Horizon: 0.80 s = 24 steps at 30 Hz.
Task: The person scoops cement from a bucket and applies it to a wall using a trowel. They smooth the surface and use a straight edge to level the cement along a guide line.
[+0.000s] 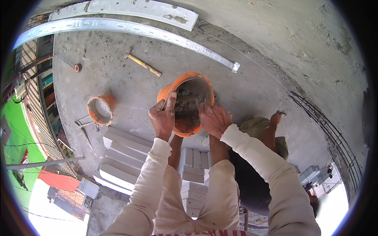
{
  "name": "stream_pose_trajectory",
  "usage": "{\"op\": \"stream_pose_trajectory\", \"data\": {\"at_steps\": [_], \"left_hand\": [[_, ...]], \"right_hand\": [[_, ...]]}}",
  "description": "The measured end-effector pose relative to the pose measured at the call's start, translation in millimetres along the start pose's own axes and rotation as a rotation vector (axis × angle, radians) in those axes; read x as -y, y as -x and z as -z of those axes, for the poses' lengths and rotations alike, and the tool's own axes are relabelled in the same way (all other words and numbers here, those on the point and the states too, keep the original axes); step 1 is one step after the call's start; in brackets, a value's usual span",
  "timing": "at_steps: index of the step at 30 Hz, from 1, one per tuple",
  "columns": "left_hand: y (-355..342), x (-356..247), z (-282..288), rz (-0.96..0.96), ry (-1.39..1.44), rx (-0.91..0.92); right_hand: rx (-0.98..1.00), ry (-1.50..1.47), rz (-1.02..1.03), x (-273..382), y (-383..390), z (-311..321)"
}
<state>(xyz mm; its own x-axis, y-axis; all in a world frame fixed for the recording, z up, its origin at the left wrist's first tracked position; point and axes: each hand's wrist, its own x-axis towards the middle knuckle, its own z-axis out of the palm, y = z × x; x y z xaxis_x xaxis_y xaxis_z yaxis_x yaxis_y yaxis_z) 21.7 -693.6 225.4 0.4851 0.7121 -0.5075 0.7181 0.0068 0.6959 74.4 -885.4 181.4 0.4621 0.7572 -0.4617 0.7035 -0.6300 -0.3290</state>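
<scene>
An orange bucket (162, 93) is tipped so that its mouth faces me. Wet grey mortar (193, 92) coats its inside, with orange plastic showing through lower down. My left hand (162, 120) grips the left rim, thumb laid over the edge. On the opposite side my right hand (214, 118) is closed at the right rim, fingertips just inside the mouth. Its fingers hide part of the edge. Below the bucket, my legs stand apart.
A hammer (143, 65) and a long metal channel (149, 29) lie beyond the bucket. A smaller orange bucket (110, 103), a hacksaw (84, 128) and stacked white blocks (126, 141) are left. A co-worker (252, 169) is close at right, near rebar (330, 126).
</scene>
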Motion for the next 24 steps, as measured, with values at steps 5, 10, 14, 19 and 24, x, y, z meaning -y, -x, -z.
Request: {"op": "stream_pose_trajectory", "data": {"at_steps": [5,10,14,19,24], "left_hand": [[24.3,-49.1,20.3,-0.152,0.066,-0.009],[33.8,-75.1,63.3,-0.215,0.035,0.071],[42.1,-123.6,91.2,-0.369,0.172,0.053],[51.4,-131.5,122.5,-0.409,0.311,0.061],[54.7,-103.4,146.4,-0.327,0.177,0.049]], "right_hand": [[0.087,0.066,0.036,17.1,29.9,31.4],[-0.031,-0.13,-0.074,4.5,17.7,116.9],[-0.019,-0.406,-0.008,26.4,33.0,113.2],[0.028,-0.933,0.139,83.8,39.9,97.9],[0.382,-1.357,-0.093,118.3,49.8,149.8]]}}
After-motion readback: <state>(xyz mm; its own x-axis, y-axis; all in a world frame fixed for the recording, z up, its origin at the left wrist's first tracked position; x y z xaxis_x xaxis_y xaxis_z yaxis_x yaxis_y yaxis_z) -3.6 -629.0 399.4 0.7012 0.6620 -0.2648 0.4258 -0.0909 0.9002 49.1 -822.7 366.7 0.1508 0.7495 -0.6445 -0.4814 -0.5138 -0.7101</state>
